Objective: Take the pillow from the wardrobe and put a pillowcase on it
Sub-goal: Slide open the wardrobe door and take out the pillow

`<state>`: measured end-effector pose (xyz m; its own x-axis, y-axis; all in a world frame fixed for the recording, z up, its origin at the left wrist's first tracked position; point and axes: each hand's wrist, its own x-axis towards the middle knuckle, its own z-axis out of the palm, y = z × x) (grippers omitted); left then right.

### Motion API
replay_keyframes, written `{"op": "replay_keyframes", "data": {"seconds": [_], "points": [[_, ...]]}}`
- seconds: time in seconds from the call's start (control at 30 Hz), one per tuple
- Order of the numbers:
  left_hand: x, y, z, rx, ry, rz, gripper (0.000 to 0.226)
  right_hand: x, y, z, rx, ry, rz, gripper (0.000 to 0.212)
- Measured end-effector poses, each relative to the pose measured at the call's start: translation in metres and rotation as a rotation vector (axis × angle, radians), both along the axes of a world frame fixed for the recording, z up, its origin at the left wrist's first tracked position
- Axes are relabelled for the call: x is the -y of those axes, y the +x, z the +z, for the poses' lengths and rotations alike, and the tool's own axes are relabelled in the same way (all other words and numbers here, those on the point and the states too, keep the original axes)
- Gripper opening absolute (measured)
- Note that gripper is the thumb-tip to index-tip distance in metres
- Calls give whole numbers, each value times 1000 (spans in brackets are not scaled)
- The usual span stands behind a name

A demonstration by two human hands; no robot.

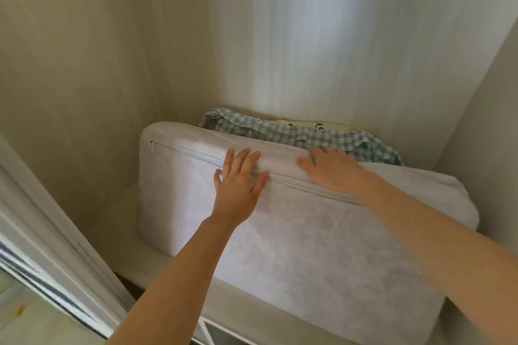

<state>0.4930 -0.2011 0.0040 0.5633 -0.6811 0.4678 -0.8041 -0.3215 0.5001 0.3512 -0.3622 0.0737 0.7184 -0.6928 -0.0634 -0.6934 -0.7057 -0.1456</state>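
Note:
A large white pillow (pixel 294 246) with a pale zip along its edge stands on its long side on a wardrobe shelf (pixel 131 258). Over the zip, near the pillow's upper edge, my left hand (pixel 238 176) lies flat with its fingers spread. My right hand (pixel 329 168) rests over the pillow's top edge, fingers curled a little onto the far side. Neither hand has closed around the pillow. Behind the pillow lies a blue-and-white checked cloth (pixel 280 129), crumpled, maybe the pillowcase.
Cream wardrobe walls (pixel 84 64) close in on the left, back and right. A white sliding-door frame (pixel 42 232) runs along the lower left. A patterned cream item (pixel 305 124) peeks out behind the checked cloth. Another compartment opens under the shelf.

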Motion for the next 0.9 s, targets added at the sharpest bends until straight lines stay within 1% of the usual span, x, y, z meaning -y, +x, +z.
{"op": "replay_keyframes", "data": {"seconds": [0.1,0.2,0.3,0.4,0.47,0.53,0.6,0.73,0.83,0.9], "points": [[-25,-19,-4,-61,-64,3,49,-21,-11,4,-72,116,-4,89],[-51,-39,-13,-112,-42,-3,52,-42,-27,0,-141,248,13,96],[-72,-57,-27,-71,109,4,57,-68,-47,-25,-154,437,-24,93],[-87,-77,-46,-51,275,-2,63,-99,-71,-61,-125,723,-95,105],[-96,-88,-55,-54,325,7,65,-118,-86,-82,-47,838,-100,114],[-108,-94,-59,-81,328,39,67,-132,-95,-98,40,855,-136,116],[-121,-97,-61,-120,339,78,69,-136,-98,-108,112,847,-174,114],[-149,-97,-69,-256,410,164,73,-133,-104,-119,174,889,-271,93],[-167,-99,-76,-357,430,213,79,-132,-108,-127,206,979,-336,98],[-172,-104,-77,-432,448,213,90,-134,-108,-131,241,1032,-323,101]]}}
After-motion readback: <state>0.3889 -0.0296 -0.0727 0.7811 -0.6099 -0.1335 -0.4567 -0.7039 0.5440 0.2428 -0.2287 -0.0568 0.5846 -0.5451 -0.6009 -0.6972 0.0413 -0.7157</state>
